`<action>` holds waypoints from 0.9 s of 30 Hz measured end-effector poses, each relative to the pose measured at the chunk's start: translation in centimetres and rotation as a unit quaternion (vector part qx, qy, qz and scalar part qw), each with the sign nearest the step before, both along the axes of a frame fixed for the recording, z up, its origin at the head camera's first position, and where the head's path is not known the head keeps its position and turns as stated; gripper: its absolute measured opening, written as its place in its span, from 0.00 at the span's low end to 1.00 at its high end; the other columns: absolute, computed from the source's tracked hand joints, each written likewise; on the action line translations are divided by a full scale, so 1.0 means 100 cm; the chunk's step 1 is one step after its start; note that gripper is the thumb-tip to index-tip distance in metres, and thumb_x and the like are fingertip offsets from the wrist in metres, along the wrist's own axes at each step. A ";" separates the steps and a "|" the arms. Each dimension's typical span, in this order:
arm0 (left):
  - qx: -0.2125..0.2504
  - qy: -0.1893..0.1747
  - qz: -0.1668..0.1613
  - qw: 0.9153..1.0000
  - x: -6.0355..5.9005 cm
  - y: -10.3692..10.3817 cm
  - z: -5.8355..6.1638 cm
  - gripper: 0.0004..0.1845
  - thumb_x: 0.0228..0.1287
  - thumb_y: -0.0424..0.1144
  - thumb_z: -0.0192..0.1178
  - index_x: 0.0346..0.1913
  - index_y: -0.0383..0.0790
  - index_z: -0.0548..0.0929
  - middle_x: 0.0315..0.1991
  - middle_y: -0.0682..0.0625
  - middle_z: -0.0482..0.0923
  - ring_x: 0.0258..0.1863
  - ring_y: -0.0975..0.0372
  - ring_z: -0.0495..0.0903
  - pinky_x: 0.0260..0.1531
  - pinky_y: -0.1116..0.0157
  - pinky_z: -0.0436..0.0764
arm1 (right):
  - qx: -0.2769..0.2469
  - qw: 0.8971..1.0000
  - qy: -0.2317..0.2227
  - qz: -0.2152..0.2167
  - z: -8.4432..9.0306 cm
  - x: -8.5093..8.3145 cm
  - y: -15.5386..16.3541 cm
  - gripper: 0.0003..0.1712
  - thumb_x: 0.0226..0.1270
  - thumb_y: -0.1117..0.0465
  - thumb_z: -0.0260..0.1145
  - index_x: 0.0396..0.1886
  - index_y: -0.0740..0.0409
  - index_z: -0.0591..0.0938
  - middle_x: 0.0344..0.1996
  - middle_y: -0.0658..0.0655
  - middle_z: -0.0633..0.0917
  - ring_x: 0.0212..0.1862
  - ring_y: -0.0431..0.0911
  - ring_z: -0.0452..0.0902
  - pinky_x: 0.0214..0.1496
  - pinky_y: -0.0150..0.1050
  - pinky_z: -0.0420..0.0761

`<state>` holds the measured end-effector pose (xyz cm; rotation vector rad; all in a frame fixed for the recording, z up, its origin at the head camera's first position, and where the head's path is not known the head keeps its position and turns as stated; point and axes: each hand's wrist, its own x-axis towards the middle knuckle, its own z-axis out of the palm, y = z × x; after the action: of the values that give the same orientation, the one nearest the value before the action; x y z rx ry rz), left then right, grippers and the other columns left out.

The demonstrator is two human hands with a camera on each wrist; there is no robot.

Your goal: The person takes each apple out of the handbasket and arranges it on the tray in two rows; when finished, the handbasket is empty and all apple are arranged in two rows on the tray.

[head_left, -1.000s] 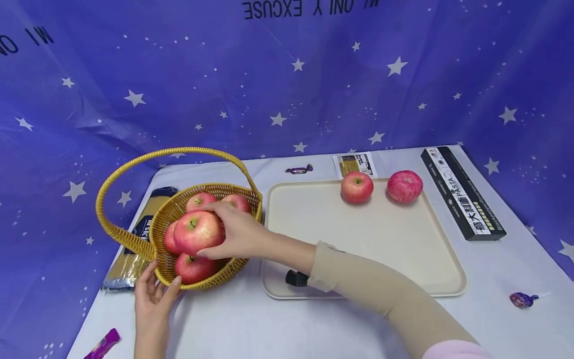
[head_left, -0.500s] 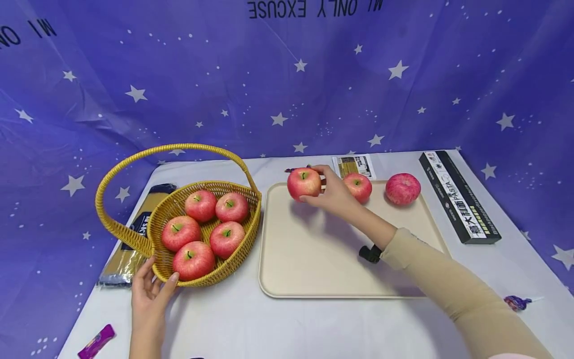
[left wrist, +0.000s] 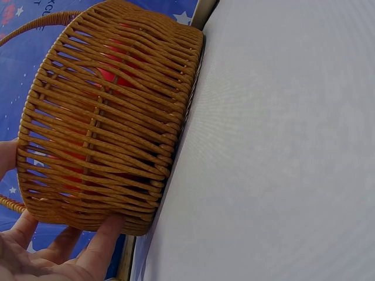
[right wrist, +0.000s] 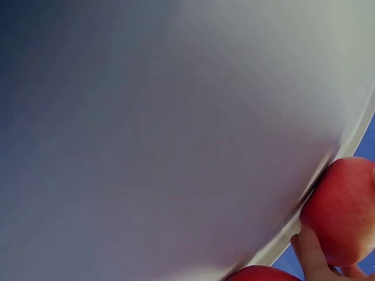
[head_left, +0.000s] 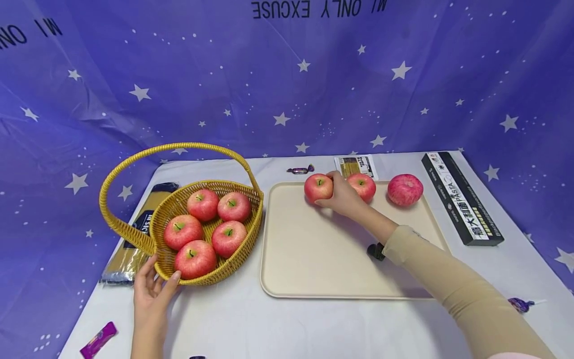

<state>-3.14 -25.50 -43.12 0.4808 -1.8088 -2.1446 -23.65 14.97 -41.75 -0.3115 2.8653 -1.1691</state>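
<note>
My right hand [head_left: 338, 194] grips a red apple [head_left: 318, 187] and holds it on the far edge of a cream tray [head_left: 314, 249], just left of two other apples [head_left: 362, 185] [head_left: 405, 189]. The right wrist view shows the held apple [right wrist: 343, 211] by my thumb, against the tray [right wrist: 176, 146]. My left hand [head_left: 152, 291] rests with straight fingers against the near wall of a yellow wicker basket [head_left: 134, 239], which holds several red apples [head_left: 204, 229]. In the left wrist view my fingers [left wrist: 96, 249] touch the basket [left wrist: 111, 111] at its base.
A black pasta box [head_left: 462, 197] lies right of the tray. A dark spaghetti packet [head_left: 134, 234] sits behind the basket. Wrapped candies lie at the back [head_left: 300, 170], front left [head_left: 98, 340] and front right [head_left: 520, 304]. A small packet [head_left: 356, 165] lies behind the tray.
My right hand lifted an apple out of the basket, carried it right over the tray and lowered it beside the two apples there. My left hand stayed at the basket.
</note>
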 end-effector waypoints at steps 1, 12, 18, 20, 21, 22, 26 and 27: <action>0.001 0.001 0.000 1.000 0.000 0.000 0.000 0.36 0.63 0.19 0.56 0.71 0.44 0.59 0.69 0.44 0.54 0.65 0.54 0.60 0.45 0.77 0.79 | 0.006 1.000 -0.001 0.000 0.000 0.000 0.000 0.49 0.50 0.53 0.78 0.65 0.67 0.61 0.56 0.66 0.74 0.57 0.58 0.73 0.62 0.52 0.73; -0.009 0.002 0.003 1.000 -0.002 -0.001 0.001 0.36 0.63 0.20 0.57 0.71 0.44 0.60 0.67 0.45 0.56 0.62 0.57 0.62 0.46 0.77 0.78 | 0.051 0.984 0.146 0.085 0.027 0.028 -0.036 0.47 0.55 0.50 0.74 0.70 0.61 0.63 0.69 0.64 0.64 0.70 0.57 0.58 0.71 0.54 0.61; 0.000 0.004 -0.001 1.000 -0.002 -0.001 0.001 0.36 0.63 0.19 0.56 0.71 0.43 0.59 0.69 0.44 0.54 0.64 0.55 0.61 0.44 0.76 0.80 | 0.018 0.967 0.163 0.193 0.050 0.053 -0.085 0.40 0.61 0.46 0.69 0.70 0.53 0.67 0.64 0.53 0.72 0.67 0.46 0.64 0.70 0.42 0.64; 0.001 0.006 0.000 1.000 -0.001 -0.001 0.001 0.36 0.63 0.19 0.56 0.71 0.43 0.59 0.68 0.44 0.55 0.64 0.54 0.60 0.44 0.75 0.80 | 0.023 0.959 0.159 0.232 0.053 0.058 -0.102 0.38 0.63 0.44 0.68 0.69 0.50 0.68 0.63 0.51 0.73 0.65 0.44 0.65 0.69 0.40 0.65; 0.002 0.007 0.001 1.000 -0.001 -0.001 0.000 0.36 0.63 0.19 0.56 0.71 0.43 0.59 0.68 0.44 0.55 0.64 0.54 0.60 0.45 0.75 0.80 | 0.030 0.955 0.154 0.250 0.054 0.061 -0.110 0.37 0.63 0.44 0.67 0.69 0.49 0.69 0.63 0.50 0.73 0.65 0.44 0.65 0.69 0.40 0.65; 0.002 0.008 0.002 1.000 0.000 -0.001 0.000 0.36 0.63 0.19 0.55 0.71 0.43 0.59 0.68 0.45 0.56 0.63 0.55 0.61 0.44 0.75 0.80 | 0.040 0.951 0.150 0.267 0.054 0.063 -0.119 0.36 0.63 0.44 0.67 0.69 0.48 0.69 0.62 0.50 0.73 0.65 0.44 0.66 0.68 0.40 0.66; 0.007 0.013 0.002 1.000 0.001 0.000 -0.001 0.36 0.63 0.18 0.55 0.70 0.44 0.60 0.66 0.48 0.58 0.62 0.58 0.63 0.45 0.75 0.80 | 0.116 0.933 0.142 0.310 0.051 0.066 -0.148 0.34 0.64 0.43 0.64 0.68 0.47 0.71 0.61 0.50 0.74 0.62 0.46 0.69 0.64 0.40 0.71; 0.007 0.013 0.002 1.000 0.001 0.000 -0.001 0.36 0.63 0.18 0.55 0.70 0.44 0.60 0.66 0.48 0.58 0.62 0.58 0.63 0.45 0.75 0.80 | 0.138 0.928 0.145 0.314 0.051 0.066 -0.155 0.34 0.64 0.42 0.64 0.68 0.46 0.71 0.59 0.50 0.75 0.59 0.46 0.71 0.62 0.40 0.73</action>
<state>-3.03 -25.52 -43.21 0.4573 -1.7777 -2.1517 -17.07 -0.49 -36.66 -1.3538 2.7350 -0.6297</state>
